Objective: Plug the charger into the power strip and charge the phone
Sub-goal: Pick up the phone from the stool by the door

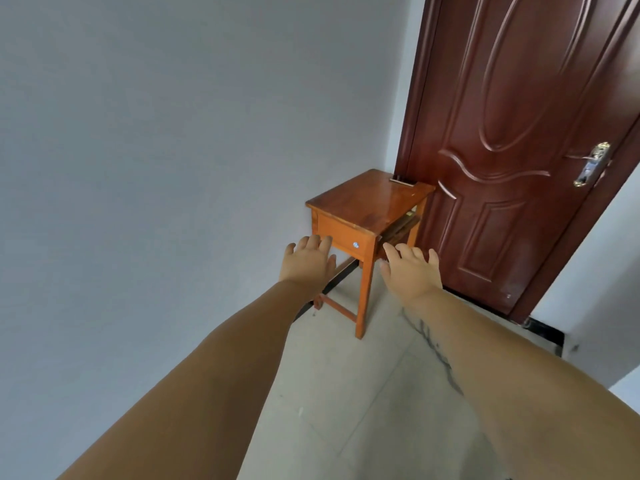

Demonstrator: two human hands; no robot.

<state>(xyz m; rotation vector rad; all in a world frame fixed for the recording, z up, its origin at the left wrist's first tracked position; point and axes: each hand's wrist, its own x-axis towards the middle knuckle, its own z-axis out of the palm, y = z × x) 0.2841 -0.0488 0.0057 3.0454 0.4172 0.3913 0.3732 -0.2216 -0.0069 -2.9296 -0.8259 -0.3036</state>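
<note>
Both my left hand and right hand are spread and empty; I should approach the wooden table squarely and look for the charger first.

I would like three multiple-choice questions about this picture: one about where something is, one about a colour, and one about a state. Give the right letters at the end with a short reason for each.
1. Where does the small wooden table stand?
A. In the corner between the wall and the door
B. In the middle of the floor, far from the door
C. On top of a shelf

2. What colour is the door?
A. White
B. Dark reddish brown
C. Green

3. In what state are the left hand and the right hand?
A. Both hold a charger
B. One holds a phone
C. Both are open and empty, fingers spread

Answers: 1 A, the table sits against the grey wall beside the door frame. 2 B, the panels are reddish brown. 3 C, nothing lies in either hand.
</note>
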